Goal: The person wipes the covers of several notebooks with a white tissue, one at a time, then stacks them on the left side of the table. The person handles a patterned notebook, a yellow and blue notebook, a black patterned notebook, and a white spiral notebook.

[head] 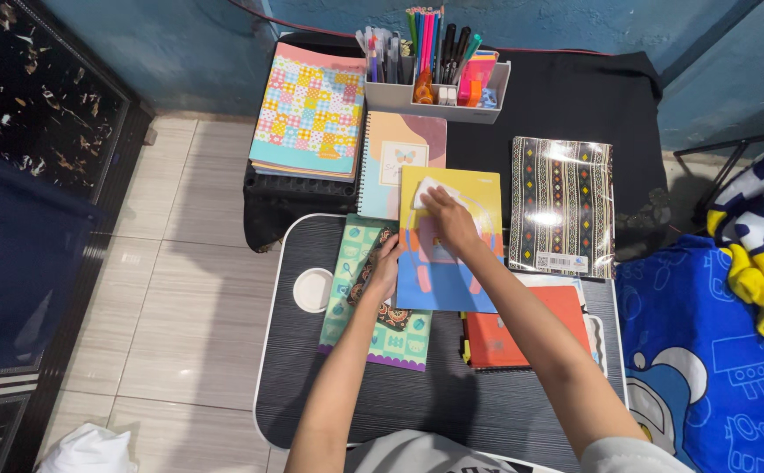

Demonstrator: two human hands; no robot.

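My right hand [452, 221] is closed narrowly on a small white cloth or pad [424, 192], pressed flat against the upper part of the yellow-and-blue notebook [439, 280]. My left hand [385, 270] lies with fingers curled at that notebook's left edge, resting partly on a dark patterned booklet [375, 278]; I cannot tell whether it grips or only steadies. The notebook lies flat directly beneath both hands on the black lap desk [434, 403]. I judge it light, thin, stiff only across the cover, with a smooth cover that may slide under pressure; hold is best taken at the left or bottom edge. The white cloth looks soft and limp, best pinched between fingertips. Under the left hand lies a green patterned book [351, 289]. Below the right forearm sits a red notebook [504, 337]. Beyond the right hand lie a spiral notebook [399, 158], a black patterned book in glossy wrap [561, 206], a checked colourful book [312, 109] and a pen organiser [434, 74].
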